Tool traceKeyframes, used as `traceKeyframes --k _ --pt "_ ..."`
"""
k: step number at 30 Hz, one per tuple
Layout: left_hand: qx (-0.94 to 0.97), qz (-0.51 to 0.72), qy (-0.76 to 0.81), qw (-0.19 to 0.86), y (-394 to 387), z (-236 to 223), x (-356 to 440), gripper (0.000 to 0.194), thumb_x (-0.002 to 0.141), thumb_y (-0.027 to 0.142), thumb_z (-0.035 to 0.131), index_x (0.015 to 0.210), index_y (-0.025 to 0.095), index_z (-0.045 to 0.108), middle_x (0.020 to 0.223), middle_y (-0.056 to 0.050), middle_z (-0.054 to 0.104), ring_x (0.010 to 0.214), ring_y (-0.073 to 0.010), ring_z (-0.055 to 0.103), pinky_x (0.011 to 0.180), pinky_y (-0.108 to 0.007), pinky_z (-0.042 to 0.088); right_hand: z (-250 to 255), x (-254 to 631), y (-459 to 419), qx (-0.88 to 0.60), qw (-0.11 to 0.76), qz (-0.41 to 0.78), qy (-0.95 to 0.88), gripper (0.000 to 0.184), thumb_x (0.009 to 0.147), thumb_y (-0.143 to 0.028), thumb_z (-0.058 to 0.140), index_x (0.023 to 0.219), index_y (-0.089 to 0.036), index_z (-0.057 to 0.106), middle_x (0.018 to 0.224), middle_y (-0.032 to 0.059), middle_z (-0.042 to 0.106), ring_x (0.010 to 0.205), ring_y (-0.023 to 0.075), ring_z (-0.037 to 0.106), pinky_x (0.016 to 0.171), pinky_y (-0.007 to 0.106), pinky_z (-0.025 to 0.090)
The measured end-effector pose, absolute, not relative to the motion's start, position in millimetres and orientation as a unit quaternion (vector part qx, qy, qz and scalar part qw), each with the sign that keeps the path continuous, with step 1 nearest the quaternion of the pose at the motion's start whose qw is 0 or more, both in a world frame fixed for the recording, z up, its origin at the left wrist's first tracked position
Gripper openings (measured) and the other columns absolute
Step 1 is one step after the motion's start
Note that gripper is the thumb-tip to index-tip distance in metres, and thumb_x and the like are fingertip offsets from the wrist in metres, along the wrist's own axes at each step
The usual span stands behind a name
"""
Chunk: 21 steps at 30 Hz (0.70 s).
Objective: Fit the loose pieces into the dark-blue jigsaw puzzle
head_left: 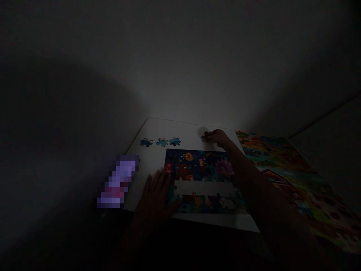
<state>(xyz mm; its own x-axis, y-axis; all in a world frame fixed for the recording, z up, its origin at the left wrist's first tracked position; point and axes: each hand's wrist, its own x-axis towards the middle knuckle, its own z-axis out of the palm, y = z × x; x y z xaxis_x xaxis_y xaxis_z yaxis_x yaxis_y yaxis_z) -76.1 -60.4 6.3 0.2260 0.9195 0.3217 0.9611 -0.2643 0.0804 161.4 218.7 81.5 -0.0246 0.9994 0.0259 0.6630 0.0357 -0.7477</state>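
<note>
A partly built colourful jigsaw puzzle (pixel 201 165) lies on a white board (pixel 158 158); a white strip across its middle is unfilled. My left hand (pixel 156 197) rests flat with fingers spread on the board at the puzzle's left edge. My right hand (pixel 216 137) reaches past the puzzle's far edge, its fingers pinched on a small puzzle piece (pixel 203 138) on the board. Three loose blue pieces (pixel 161 142) lie in a row at the board's far left. The scene is very dark.
A large colourful picture sheet (pixel 284 169) lies to the right of the board. A pixelated purple block (pixel 118 181) sits at the board's left edge. A pale wall rises behind the board, and dark floor surrounds everything.
</note>
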Motion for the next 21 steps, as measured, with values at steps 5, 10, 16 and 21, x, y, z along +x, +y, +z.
traceKeyframes --k 5,10,16,21 --pt "-0.784 -0.149 -0.600 0.062 -61 6 -77 0.085 0.089 0.068 0.042 0.151 0.011 0.029 0.154 -0.019 0.034 0.145 -0.0333 0.027 0.116 -0.055 0.021 75 137 128 -0.405 0.276 0.555 -0.672 0.035 0.075 -0.025 0.070 0.106 -0.022 0.054 0.094 0.0034 0.071 0.086 0.0187 0.067 0.077 0.034 0.053" --pt "-0.786 -0.136 -0.601 0.053 -60 7 -76 0.090 0.086 0.074 0.040 0.149 0.010 0.032 0.154 -0.021 0.033 0.145 -0.0342 0.027 0.116 -0.056 0.021 49 119 47 -0.289 0.213 0.653 -0.667 0.019 0.078 -0.026 0.066 0.096 -0.022 0.059 0.095 0.0004 0.065 0.086 0.0162 0.065 0.079 0.032 0.054" --pt "-0.780 -0.140 -0.609 0.033 -60 13 -75 0.089 0.087 0.074 0.039 0.148 0.010 0.033 0.155 -0.020 0.033 0.145 -0.0350 0.025 0.116 -0.057 0.021 55 124 52 -0.280 0.195 0.654 -0.675 0.016 0.080 -0.020 0.065 0.095 -0.020 0.061 0.100 0.0006 0.065 0.092 0.0163 0.065 0.086 0.033 0.053" --pt "-0.785 -0.134 -0.603 0.040 -60 12 -75 0.091 0.087 0.075 0.038 0.148 0.008 0.032 0.155 -0.021 0.033 0.145 -0.0349 0.024 0.116 -0.057 0.021 55 124 45 -0.301 0.158 0.613 -0.713 0.023 0.084 -0.014 0.059 0.106 -0.021 0.062 0.102 0.0014 0.068 0.094 0.0171 0.066 0.084 0.032 0.053"
